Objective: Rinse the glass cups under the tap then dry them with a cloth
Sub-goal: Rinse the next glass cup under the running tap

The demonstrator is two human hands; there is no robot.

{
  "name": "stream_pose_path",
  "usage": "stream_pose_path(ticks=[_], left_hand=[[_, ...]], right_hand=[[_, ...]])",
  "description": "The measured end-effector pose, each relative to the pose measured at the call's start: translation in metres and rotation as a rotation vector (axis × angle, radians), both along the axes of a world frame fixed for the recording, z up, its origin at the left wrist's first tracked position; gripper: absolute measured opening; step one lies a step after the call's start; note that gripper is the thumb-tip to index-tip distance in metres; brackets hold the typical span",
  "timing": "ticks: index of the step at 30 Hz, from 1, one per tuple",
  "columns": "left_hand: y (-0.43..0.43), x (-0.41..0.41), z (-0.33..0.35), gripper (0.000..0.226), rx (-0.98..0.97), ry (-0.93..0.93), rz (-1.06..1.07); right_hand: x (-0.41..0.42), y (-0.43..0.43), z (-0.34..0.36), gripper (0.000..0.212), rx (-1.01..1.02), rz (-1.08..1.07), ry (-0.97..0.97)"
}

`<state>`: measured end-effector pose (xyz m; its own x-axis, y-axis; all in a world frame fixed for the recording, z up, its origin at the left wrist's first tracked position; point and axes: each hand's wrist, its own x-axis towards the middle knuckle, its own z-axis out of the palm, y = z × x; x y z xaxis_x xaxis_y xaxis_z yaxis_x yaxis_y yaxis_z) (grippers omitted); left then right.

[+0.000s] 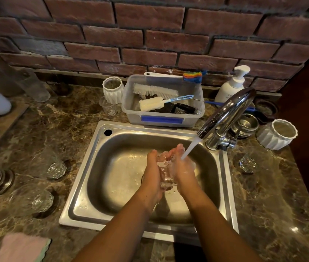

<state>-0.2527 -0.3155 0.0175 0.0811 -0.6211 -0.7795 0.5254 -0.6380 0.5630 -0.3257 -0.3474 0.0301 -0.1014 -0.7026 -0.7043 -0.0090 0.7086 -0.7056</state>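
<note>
The glass (166,175) is over the sink (83,178), clamped between left hand (152,174) and right hand (184,170), both sets of fingers curled round it. Water from the tap (227,110) hits the right hand (a pink cloth (23,247) lies on the worktop (55,125)).

A clear, faceted glass cup (166,174), wet, sits tilted above the sink (85,167) basin. The chrome tap (227,110) is running, and its stream (191,148) falls just beside the cup. A second cup (56,168) and a third cup (42,200) sit on the table (74,114) left of the sink, a fourth cup (247,163) on the right. A pink cloth (23,246) lies at the near left corner.
</note>
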Motion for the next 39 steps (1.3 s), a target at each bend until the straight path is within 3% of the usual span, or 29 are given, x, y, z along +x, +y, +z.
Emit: stream_pose_path(ticks=[2,4,9,12,14,17,19,21,23,25,26,29,32,34,36,39], left_hand=[[-0.002,-0.001,-0.002,0.072,0.039,0.026,0.026],[-0.003,0.0,-0.003,0.079,0.07,0.012,0.061],[0.002,-0.009,-0.001,0.07,0.053,-0.142,0.019],[0.012,-0.017,-0.004,0.092,-0.106,-0.245,-0.07],[0.014,-0.016,-0.004,0.085,-0.19,-0.286,-0.089],[0.011,-0.011,0.003,0.08,-0.157,-0.22,-0.059],[0.008,-0.008,0.002,0.089,-0.099,-0.129,-0.047],[0.008,-0.004,0.005,0.088,-0.036,-0.075,-0.031],[0.008,-0.003,0.012,0.084,0.016,-0.067,-0.061],[0.007,-0.006,0.019,0.086,0.001,-0.107,-0.142],[0.008,-0.01,0.021,0.087,-0.016,-0.126,-0.19],[0.009,-0.015,0.01,0.079,-0.033,-0.267,-0.187],[0.012,-0.015,-0.006,0.061,-0.1,-0.375,-0.21],[0.013,-0.016,-0.004,0.072,-0.142,-0.377,-0.219],[0.011,-0.014,-0.001,0.086,-0.146,-0.329,-0.197],[0.006,-0.009,-0.001,0.079,-0.045,-0.189,-0.146]], right_hand=[[0.0,-0.01,-0.004,0.073,0.172,-0.087,-0.127],[-0.001,-0.01,0.0,0.07,0.24,-0.159,-0.205],[-0.009,0.004,-0.005,0.043,-0.063,-0.103,-0.112],[-0.009,0.01,-0.008,0.042,-0.158,-0.043,-0.022],[-0.009,0.014,-0.006,0.043,-0.346,0.077,0.082],[-0.01,0.021,-0.005,0.025,-0.468,0.2,0.094],[-0.014,0.021,0.002,0.016,-0.418,0.182,-0.001],[-0.015,0.019,0.005,0.025,-0.358,0.152,-0.04],[-0.009,0.017,0.008,0.04,-0.243,0.171,0.067],[-0.008,0.008,-0.034,0.039,-0.124,0.204,0.175],[-0.01,0.007,-0.053,0.035,-0.104,0.215,0.139],[-0.011,0.005,-0.061,0.034,-0.019,-0.059,0.024],[-0.02,0.007,-0.032,0.035,-0.059,-0.15,-0.005],[-0.017,0.006,-0.037,0.034,-0.135,-0.156,0.004],[-0.02,0.007,-0.037,0.031,-0.151,-0.128,-0.039],[-0.024,0.005,-0.035,0.021,-0.182,-0.082,-0.11]])
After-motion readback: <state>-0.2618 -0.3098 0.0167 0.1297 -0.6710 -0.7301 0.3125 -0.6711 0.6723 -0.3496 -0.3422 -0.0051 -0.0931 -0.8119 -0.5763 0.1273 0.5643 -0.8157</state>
